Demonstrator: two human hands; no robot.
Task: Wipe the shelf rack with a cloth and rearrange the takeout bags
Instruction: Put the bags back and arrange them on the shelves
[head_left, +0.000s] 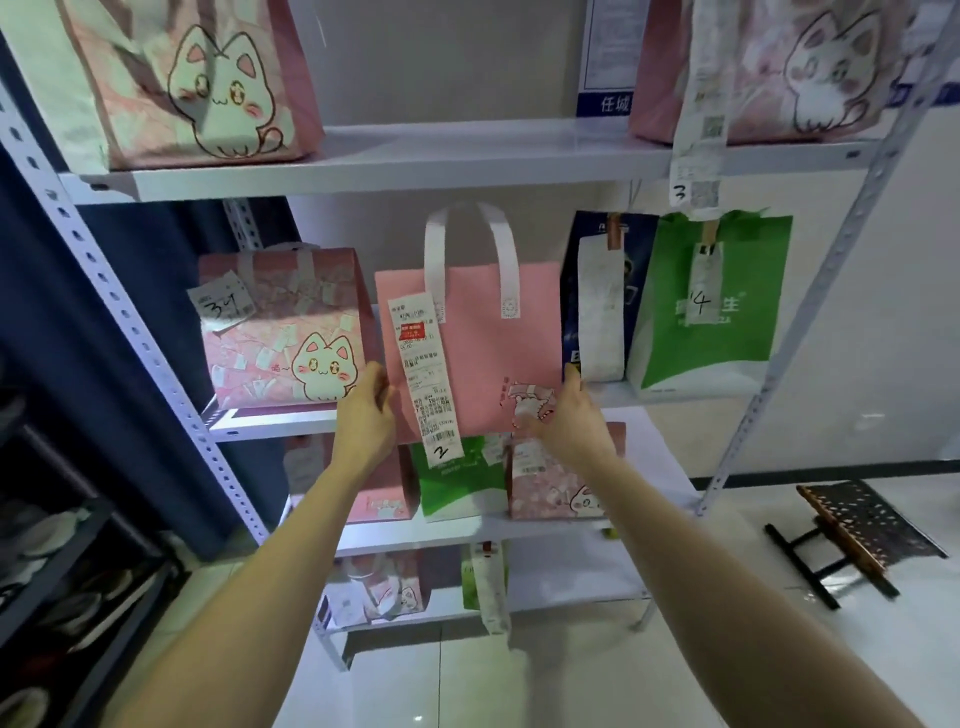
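A pink takeout bag (478, 343) with white handles and a long receipt marked 2 is held up in front of the second shelf (270, 423) of the white metal rack. My left hand (363, 415) holds its lower left side and my right hand (571, 421) holds its lower right side, fingers round the edges. To its left stands a pink cat bag (280, 338) tagged 34. To its right stand a dark blue bag (597, 296) and a green bag (711, 306) tagged 4. No cloth shows.
Two pink cat bags (192, 78) (769, 67) stand on the top shelf (467, 150). Lower shelves hold more pink and green bags (457, 478). A dark shoe rack (52, 571) stands at the left. A small folding stool (862, 530) sits on the tiled floor at the right.
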